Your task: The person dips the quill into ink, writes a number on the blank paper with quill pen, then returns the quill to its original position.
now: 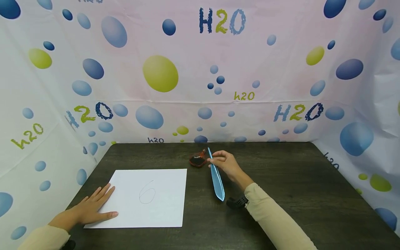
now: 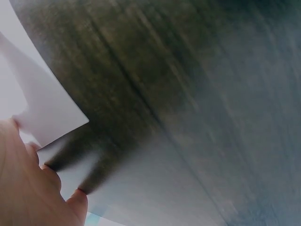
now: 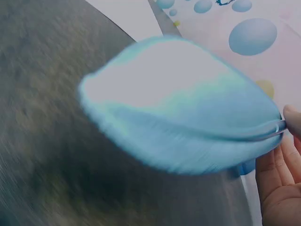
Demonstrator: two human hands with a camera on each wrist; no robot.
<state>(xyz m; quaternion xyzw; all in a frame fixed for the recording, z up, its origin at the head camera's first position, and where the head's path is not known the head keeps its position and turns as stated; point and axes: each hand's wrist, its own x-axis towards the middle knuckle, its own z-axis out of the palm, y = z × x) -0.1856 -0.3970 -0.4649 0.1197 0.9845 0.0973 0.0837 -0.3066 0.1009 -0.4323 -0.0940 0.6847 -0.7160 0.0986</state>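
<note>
My left hand (image 1: 90, 208) lies with spread fingers on the left edge of a white sheet of paper (image 1: 168, 194). A thin-lined figure like a 6 (image 1: 147, 194) is drawn on the sheet. With thumb and fingers my right hand (image 1: 229, 165) pinches the narrow stem of a shiny light-blue, paddle-shaped thing (image 1: 217, 182). Its broad part slants down toward me in the head view; its exact kind I cannot tell. Seen from the right wrist, this blue blade (image 3: 188, 122) is wide and rounded, with a ridge running toward the stem. Brown-framed sunglasses (image 1: 197, 160) sit just left of my right fingertips.
A dark wood-grain table (image 1: 281, 173) reaches back to a white backdrop (image 1: 187, 41) printed with blue and green dots and H2O lettering. The backdrop also stands along both sides. A black wrist strap (image 1: 236, 202) shows by the right sleeve.
</note>
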